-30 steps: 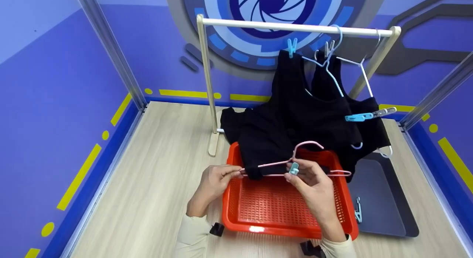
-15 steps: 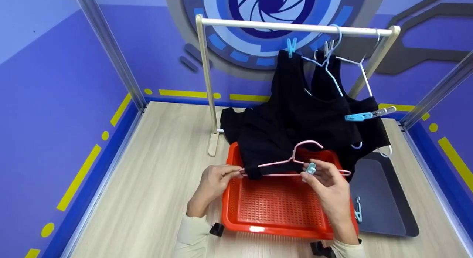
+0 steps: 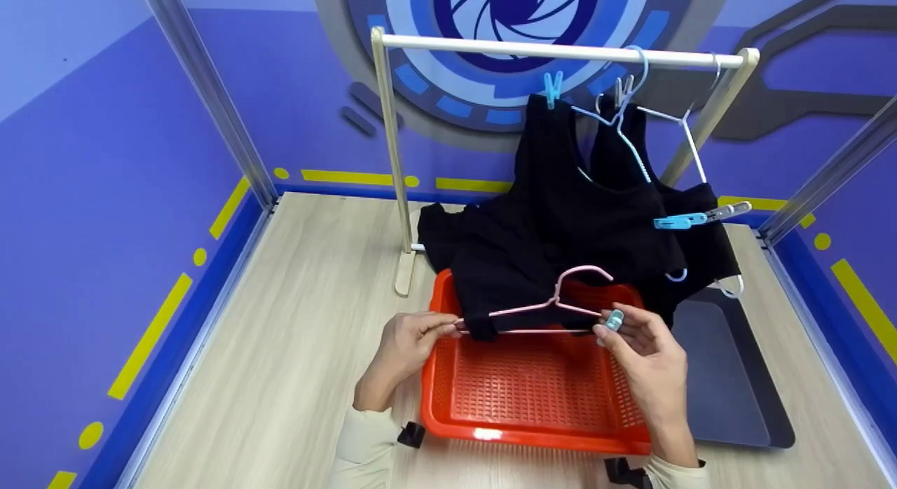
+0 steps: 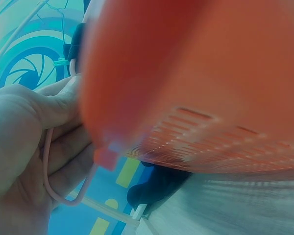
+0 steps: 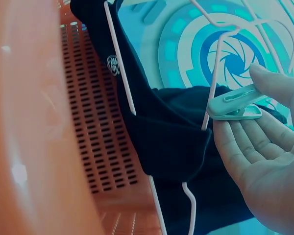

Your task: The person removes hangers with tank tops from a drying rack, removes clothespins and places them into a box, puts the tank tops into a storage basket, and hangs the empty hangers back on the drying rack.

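My left hand [image 3: 406,349] pinches the left end of a pink clothes hanger [image 3: 522,310] over the basket's left rim. In the left wrist view, the hanger's looped end [image 4: 48,166] runs across the palm. A black sleeveless top [image 3: 490,272] is threaded on the hanger, with a strap [image 5: 174,147] looped round it in the right wrist view. My right hand [image 3: 652,363] pinches a pale teal clothespin [image 3: 614,319] between thumb and fingers, beside the hanger's right arm. In the right wrist view the clothespin [image 5: 235,103] lies close to that strap, overlapping the hanger wire.
Below the hands sits a red perforated basket [image 3: 525,391], with a grey tray [image 3: 736,384] at its right. Behind stands a wooden rack [image 3: 490,46], where black tops [image 3: 596,209] hang on blue and white hangers with blue and grey clothespins [image 3: 673,223].
My right hand has slid rightward along the hanger with the clothespin, toward the hanger's right end. The left hand keeps its place. The basket's right side now sits slightly further left.
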The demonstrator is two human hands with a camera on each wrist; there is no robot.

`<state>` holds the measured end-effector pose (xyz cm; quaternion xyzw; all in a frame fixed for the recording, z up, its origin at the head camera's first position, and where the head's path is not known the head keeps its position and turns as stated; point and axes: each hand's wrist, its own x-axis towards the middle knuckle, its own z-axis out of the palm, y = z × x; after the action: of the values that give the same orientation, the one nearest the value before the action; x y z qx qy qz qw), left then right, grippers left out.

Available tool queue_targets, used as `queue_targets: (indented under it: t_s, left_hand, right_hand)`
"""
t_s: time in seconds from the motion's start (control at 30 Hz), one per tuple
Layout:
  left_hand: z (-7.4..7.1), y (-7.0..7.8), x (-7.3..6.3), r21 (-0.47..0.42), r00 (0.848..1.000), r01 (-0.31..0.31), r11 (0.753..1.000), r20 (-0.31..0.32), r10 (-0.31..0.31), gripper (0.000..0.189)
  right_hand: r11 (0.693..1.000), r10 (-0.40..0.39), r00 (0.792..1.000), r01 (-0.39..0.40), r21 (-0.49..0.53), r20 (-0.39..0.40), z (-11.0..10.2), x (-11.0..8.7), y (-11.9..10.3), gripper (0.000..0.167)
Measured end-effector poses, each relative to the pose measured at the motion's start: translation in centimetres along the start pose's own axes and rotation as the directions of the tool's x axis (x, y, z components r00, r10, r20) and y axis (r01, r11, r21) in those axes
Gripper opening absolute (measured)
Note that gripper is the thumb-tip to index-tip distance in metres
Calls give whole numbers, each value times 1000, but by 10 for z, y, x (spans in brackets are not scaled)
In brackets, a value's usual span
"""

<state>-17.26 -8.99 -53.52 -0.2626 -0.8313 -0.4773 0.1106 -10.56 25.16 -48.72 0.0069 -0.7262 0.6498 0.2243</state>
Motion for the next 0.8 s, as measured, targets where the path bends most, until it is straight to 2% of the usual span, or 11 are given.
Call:
queue_targets:
  t_s: [0.2, 0.5, 0.63, 0.8]
  left_hand:
    - [0, 0, 0, -4, 1000, 5, 1000, -3, -5, 15]
    - [1, -1, 1, -19, 1000, -6, 1000, 1, 6, 16]
    - [0, 0, 1, -17, 1000, -2, 1000, 4, 2, 16]
    - [0, -1, 1, -6, 1000, -6, 1000, 3, 6, 16]
  right_hand:
    - [999, 34, 999, -35, -24, -34, -8, 2, 0, 42]
    - [994, 10, 996, -19, -105, -87, -21, 5, 1, 42]
    - [992, 23, 994, -36, -122, -111, -26, 6, 2, 42]
    - [980, 27, 991, -52, -191, -129, -35, 7, 3, 42]
